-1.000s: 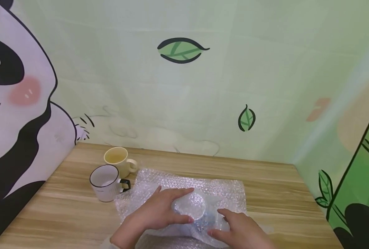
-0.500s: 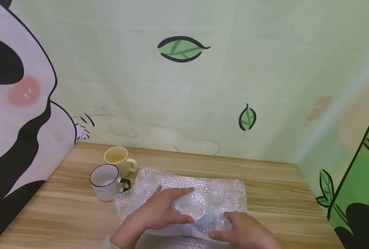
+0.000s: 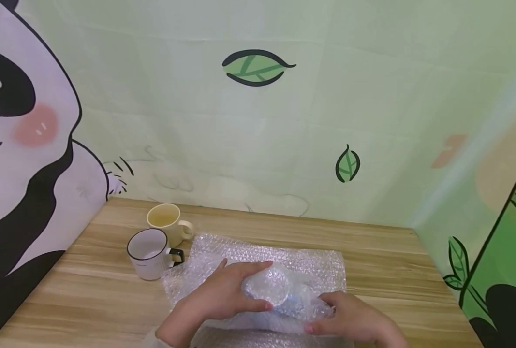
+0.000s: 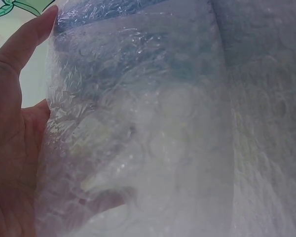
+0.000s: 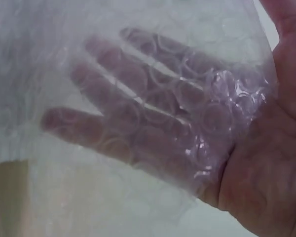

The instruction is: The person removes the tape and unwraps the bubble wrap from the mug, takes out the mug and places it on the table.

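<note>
A round, pale blue thing wrapped in bubble wrap (image 3: 268, 287) lies at the front middle of the table; the layers hide its kind. My left hand (image 3: 225, 292) holds it, fingers over the far side and thumb on the near side. At its right, my right hand (image 3: 355, 315) bears on loose bubble wrap (image 3: 316, 309). Through that film in the right wrist view, the right fingers (image 5: 123, 74) look straight and spread. In the left wrist view, crinkled bubble wrap (image 4: 138, 123) covers part of the left hand (image 4: 10, 148).
Beneath the bundle a bubble wrap sheet (image 3: 314, 263) lies on the wooden table (image 3: 384, 270). Left of it stand a white mug (image 3: 149, 256) with black rim and handle, and a yellow mug (image 3: 172, 227) behind. A printed cloth backdrop (image 3: 188, 121) rises at the back.
My right hand has shifted a little to the right, and the loose bubble wrap beside the bundle is now bunched toward it. The left hand keeps its hold in place.
</note>
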`<state>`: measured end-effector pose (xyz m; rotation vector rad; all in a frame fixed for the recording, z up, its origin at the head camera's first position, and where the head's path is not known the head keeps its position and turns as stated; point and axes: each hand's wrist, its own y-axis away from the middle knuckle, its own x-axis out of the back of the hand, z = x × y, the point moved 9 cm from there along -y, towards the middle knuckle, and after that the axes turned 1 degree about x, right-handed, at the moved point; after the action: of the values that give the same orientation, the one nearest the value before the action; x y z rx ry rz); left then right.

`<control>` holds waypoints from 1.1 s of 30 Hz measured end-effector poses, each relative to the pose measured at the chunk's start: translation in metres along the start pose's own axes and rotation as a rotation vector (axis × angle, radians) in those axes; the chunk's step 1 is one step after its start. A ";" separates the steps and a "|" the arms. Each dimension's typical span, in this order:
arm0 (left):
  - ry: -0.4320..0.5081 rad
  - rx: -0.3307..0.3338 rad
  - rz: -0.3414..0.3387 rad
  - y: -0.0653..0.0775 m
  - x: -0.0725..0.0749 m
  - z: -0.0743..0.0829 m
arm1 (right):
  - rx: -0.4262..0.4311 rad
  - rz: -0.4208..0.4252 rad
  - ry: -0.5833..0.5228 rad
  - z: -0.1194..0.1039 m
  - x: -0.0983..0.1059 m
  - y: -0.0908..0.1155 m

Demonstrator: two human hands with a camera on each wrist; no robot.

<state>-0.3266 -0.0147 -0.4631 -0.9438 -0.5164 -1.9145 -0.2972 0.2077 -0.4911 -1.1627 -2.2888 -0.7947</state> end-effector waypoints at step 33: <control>0.023 -0.041 -0.049 0.001 0.000 -0.001 | 0.129 -0.063 -0.163 0.004 0.003 0.003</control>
<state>-0.3258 -0.0162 -0.4634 -0.9421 -0.4924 -1.9848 -0.2969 0.2136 -0.4919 -1.1394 -2.4803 -0.5828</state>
